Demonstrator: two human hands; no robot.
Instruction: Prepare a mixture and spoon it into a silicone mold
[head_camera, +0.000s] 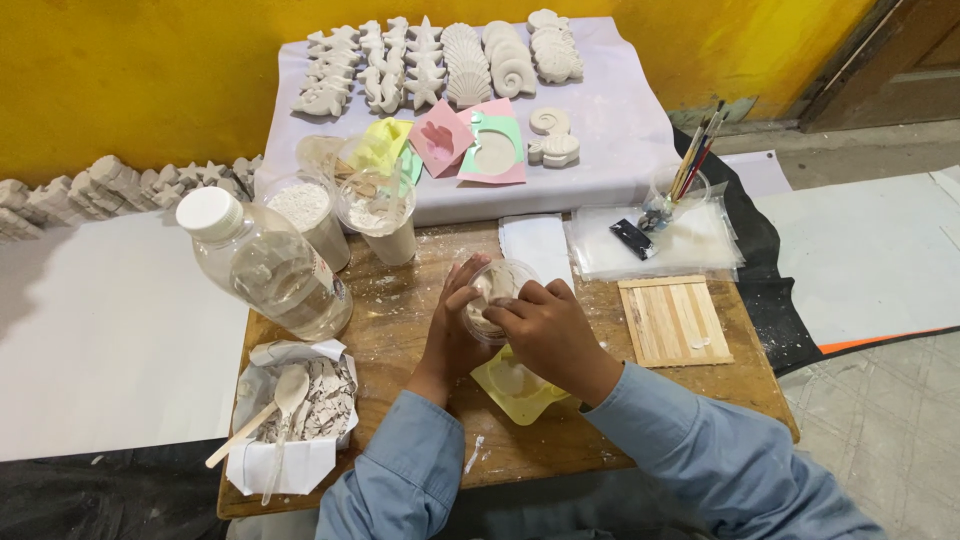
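Both blue-sleeved arms reach over the wooden table (690, 395): left hand (452, 330) and right hand (545, 330) clasp a small clear plastic cup (500, 285) above a yellow mould (520, 385). Nearby, a big clear bottle (265, 265) stands left; stick mat (673, 320) lies right.

Both forearms, in blue sleeves, reach forward and meet at the middle. The left hand (452, 325) stands upright on its edge, fingers curled inward in a cupping grip. The right hand (545, 330) lies palm down, fingers bent and pressed against the left.
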